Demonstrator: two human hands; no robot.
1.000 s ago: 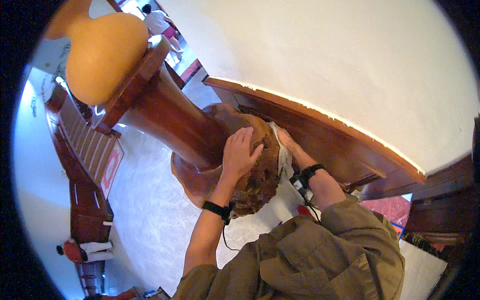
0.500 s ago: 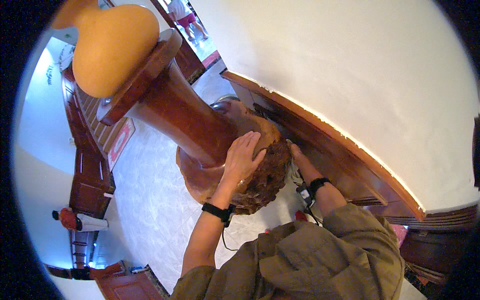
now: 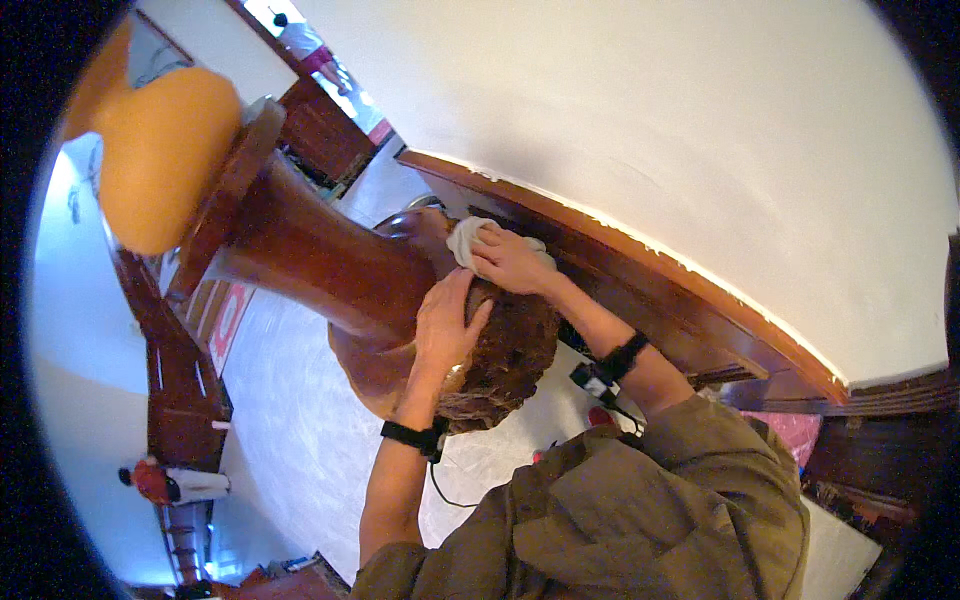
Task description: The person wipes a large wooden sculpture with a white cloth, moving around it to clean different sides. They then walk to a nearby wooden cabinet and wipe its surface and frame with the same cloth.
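Observation:
A polished dark-wood pedestal (image 3: 315,250) leans across the picture from upper left, widening into a rough, root-like base (image 3: 510,350). Against the top of that base my right hand (image 3: 512,262) presses a bunched white cloth (image 3: 463,242), fingers bent over it. Just left of it, my left hand (image 3: 447,325) lies on the wood with its fingers stretched out and nothing in them. A large yellow gourd-shaped object (image 3: 165,165) stands on the pedestal's flat top.
A white wall with dark wood panelling (image 3: 640,290) runs close along the right. Pale tiled floor (image 3: 290,400) spreads to the left. One person (image 3: 175,483) is at the lower left, another (image 3: 310,50) beyond a doorway at the top.
My right hand has come up from beside the base onto its top, with the white cloth now plainly under its fingers. The left hand stays on the wood. The whole view has shifted slightly.

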